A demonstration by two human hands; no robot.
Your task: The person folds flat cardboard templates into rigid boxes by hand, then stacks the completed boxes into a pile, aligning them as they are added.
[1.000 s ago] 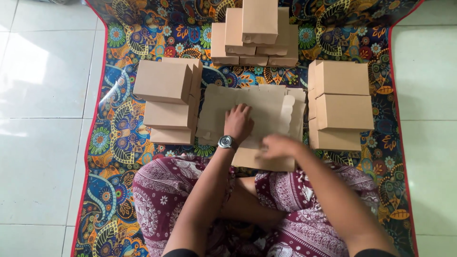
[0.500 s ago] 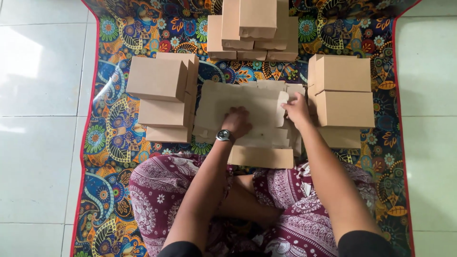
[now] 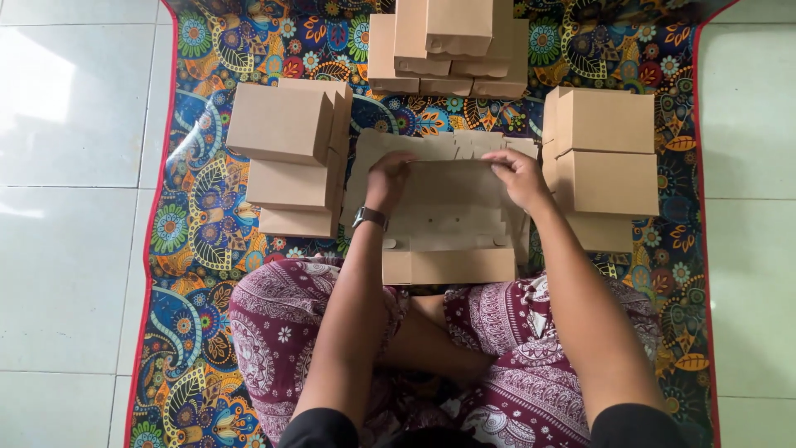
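A: As the flat cardboard sheet (image 3: 448, 211) lies straight ahead of the knees, we note its long axis runs left to right, across the body, with both hands on its far edge.

B: Agreed. Left hand (image 3: 388, 178) sits at the far left corner, right hand (image 3: 518, 176) at the far right corner. Neither is nearer; the sheet lies between them, just toward us from the fingertips.

A: State of the fingers? We read both sets as curled over the far edge, pinching a flap of the sheet. The undersides are hidden, so how firmly they pinch we cannot tell.

B: Materials: plain brown card, matte, die-cut, with small slots and notched tabs. The near flap (image 3: 449, 265) stands folded up against the lap.

A: Surroundings: folded boxes in stacks, left stack (image 3: 290, 153), right stack (image 3: 605, 162), far stack (image 3: 448, 41). Same brown card, square edges, lids shut.

B: All rest on a patterned mat (image 3: 199, 224), bright floral cloth with a red border, laid over pale glossy floor tiles (image 3: 70, 207). A wristwatch (image 3: 370, 217) is on the left wrist.
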